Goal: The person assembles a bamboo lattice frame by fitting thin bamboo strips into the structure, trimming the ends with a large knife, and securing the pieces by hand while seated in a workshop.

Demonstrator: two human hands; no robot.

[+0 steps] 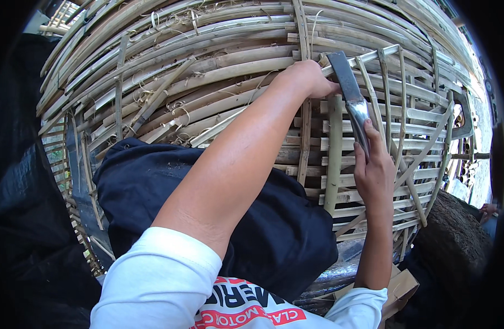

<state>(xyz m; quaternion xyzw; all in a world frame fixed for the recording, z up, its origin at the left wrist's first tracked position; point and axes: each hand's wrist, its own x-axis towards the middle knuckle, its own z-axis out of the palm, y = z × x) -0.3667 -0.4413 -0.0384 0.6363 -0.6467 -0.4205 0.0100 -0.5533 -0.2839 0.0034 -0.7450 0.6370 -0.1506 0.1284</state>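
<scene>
Left hand [308,78] is closed on a bamboo strip [367,57]; right hand [374,167] grips the knife [350,96]; brown cardboard piece [401,288] lies below.

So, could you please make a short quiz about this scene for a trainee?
1. True or false: the left hand rests on the woven frame of pale bamboo slats.
2. Which hand holds the dark-handled metal blade? A) left B) right C) neither
3. Fill in: the dark blue cloth lies over the person's ____.

Key:
1. True; it grips a slat near the top edge of the frame.
2. B; the right hand has its grip on the lower part of the blade, whose tip points up toward the left hand.
3. Lap; it lies below the left forearm, between the body and the bamboo.
</scene>
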